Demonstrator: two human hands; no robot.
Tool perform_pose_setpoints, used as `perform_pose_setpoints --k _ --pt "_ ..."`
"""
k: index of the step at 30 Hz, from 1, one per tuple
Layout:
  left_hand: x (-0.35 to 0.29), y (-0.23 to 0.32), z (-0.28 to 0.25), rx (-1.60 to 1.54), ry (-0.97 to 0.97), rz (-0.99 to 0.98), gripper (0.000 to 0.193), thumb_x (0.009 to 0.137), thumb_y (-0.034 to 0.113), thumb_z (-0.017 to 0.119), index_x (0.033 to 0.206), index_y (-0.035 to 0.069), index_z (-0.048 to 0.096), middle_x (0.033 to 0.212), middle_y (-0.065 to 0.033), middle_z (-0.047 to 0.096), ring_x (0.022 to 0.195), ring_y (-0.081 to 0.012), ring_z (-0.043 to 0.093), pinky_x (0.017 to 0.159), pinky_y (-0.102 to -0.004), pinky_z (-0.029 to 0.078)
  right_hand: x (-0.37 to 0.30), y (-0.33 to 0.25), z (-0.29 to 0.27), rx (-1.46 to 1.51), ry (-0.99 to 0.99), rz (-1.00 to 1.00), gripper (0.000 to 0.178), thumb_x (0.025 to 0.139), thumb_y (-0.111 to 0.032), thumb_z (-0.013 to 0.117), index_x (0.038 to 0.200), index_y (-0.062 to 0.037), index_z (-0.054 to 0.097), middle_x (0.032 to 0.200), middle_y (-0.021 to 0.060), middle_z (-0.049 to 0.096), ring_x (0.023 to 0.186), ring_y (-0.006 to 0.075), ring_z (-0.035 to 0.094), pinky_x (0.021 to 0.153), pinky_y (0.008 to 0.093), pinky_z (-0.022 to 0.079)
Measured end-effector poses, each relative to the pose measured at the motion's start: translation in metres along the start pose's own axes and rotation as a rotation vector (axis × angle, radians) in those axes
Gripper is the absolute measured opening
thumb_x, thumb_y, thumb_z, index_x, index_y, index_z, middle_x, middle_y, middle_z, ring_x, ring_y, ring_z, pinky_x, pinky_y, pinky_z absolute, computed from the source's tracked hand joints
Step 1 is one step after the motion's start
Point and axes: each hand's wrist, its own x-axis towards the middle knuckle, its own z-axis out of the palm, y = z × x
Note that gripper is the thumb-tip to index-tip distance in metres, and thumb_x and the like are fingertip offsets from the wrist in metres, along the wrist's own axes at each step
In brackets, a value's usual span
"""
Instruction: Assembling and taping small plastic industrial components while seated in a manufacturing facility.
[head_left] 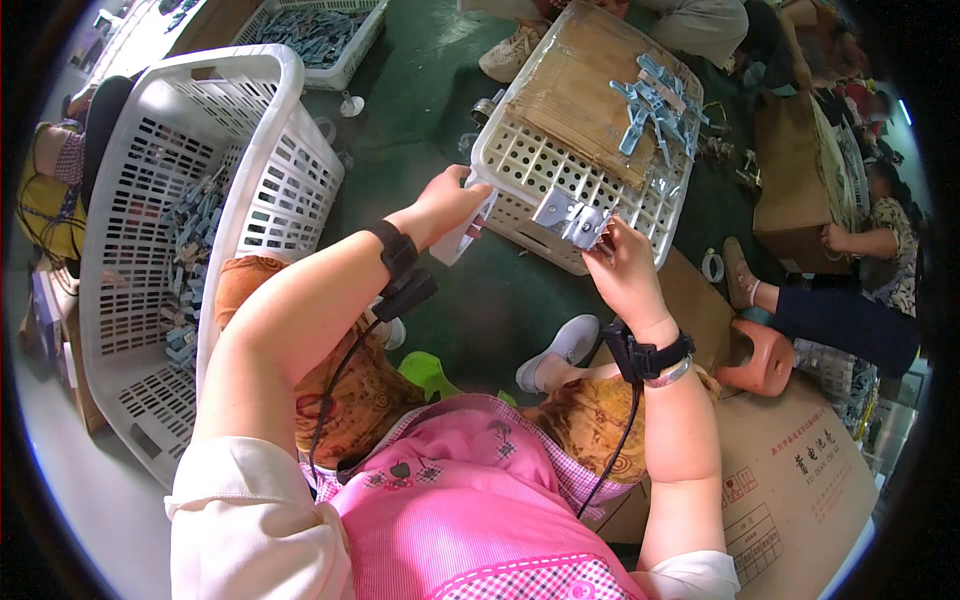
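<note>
My left hand (447, 207) is closed around a white loop-shaped piece (464, 236), held beside the near left corner of an upturned white plastic basket (520, 165). What exactly the piece is I cannot tell. At the basket's near edge, my right hand (622, 262) pinches a shiny metal plate-like part (572, 219) with small holes. The fingers partly cover the part's right end. Farther back on the basket lies a flattened piece of brown cardboard (560, 95), with several light-blue plastic clips (655, 105) heaped at its right side.
To my left stands a big white laundry basket (270, 130) holding many grey-blue clips (195, 240). Another filled basket (335, 72) is behind it. An orange stool (760, 357) and cardboard boxes (800, 470) are at right. Other people sit nearby; one's hand (835, 238) touches a box.
</note>
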Motion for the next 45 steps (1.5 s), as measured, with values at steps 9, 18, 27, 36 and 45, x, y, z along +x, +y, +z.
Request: perform_pose_setpoints --k 9,18,27,36,45 --pt "0.006 -0.004 -0.005 -0.010 -0.043 0.018 0.058 0.092 0.023 0.055 0.141 0.002 0.032 0.095 -0.0140 0.064 0.069 -0.0142 0.063 0.056 -0.0302 0.054 -0.001 0.000 -0.003 -0.010 -0.018 0.010 0.013 0.079 -0.006 0.061 0.086 0.0014 0.054 0.073 0.0190 0.058 0.073 0.0377 0.060 0.065 0.0371 0.046" --pt "0.000 0.003 0.004 -0.028 -0.019 -0.012 0.061 0.091 0.024 0.057 0.140 -0.002 0.031 0.105 -0.0178 0.061 0.070 -0.0166 0.064 0.054 -0.0314 0.054 0.000 -0.005 -0.003 -0.004 -0.018 -0.032 0.015 0.079 -0.006 0.063 0.091 0.0017 0.057 0.076 0.0189 0.061 0.074 0.0357 0.063 0.065 0.0362 0.048" --pt "0.006 -0.004 -0.002 -0.023 -0.032 0.032 0.056 0.092 0.022 0.055 0.140 0.000 0.032 0.098 -0.0157 0.062 0.070 -0.0160 0.062 0.055 -0.0310 0.054 -0.001 -0.008 -0.004 0.003 -0.036 -0.014 0.014 0.078 -0.003 0.062 0.091 0.0014 0.057 0.077 0.0183 0.062 0.074 0.0335 0.065 0.066 0.0354 0.049" --pt "0.009 -0.005 -0.003 -0.008 -0.034 0.026 0.052 0.092 0.020 0.053 0.137 0.000 0.036 0.087 -0.0130 0.062 0.064 -0.0154 0.060 0.054 -0.0307 0.053 -0.001 -0.006 -0.005 -0.026 -0.031 -0.018 0.016 0.077 -0.005 0.063 0.091 0.0012 0.058 0.076 0.0178 0.062 0.074 0.0335 0.065 0.065 0.0357 0.049" --pt "0.009 -0.004 -0.001 -0.005 -0.040 0.013 0.050 0.093 0.020 0.052 0.136 -0.001 0.037 0.087 -0.0131 0.062 0.065 -0.0156 0.060 0.055 -0.0306 0.052 0.000 -0.006 -0.004 -0.054 -0.029 -0.021 0.018 0.078 -0.006 0.063 0.094 0.0016 0.058 0.078 0.0179 0.063 0.074 0.0325 0.066 0.066 0.0354 0.050"
